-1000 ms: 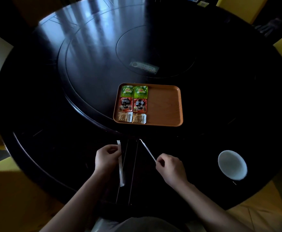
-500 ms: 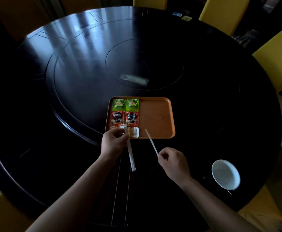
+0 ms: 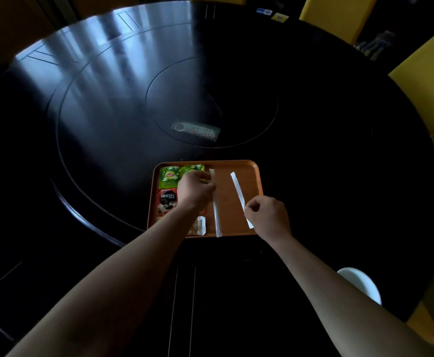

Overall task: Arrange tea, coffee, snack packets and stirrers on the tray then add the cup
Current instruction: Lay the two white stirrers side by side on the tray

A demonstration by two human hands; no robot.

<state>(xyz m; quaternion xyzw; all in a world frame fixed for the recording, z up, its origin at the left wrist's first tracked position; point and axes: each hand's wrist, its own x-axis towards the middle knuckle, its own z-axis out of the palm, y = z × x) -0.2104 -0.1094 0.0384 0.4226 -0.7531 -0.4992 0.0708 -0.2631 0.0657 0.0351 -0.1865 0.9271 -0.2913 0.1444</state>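
While each hand grips one, both stirrers [image 3: 215, 202] run lengthwise — right stirrer [image 3: 239, 191] tilted.

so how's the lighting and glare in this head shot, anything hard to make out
Head view: dim overall, window glare streaking the dark table at upper left; the orange tray and both stirrers, left and right, read clearly; the white cup is partly hidden behind the right forearm; wide-angle bending curves the table edge.
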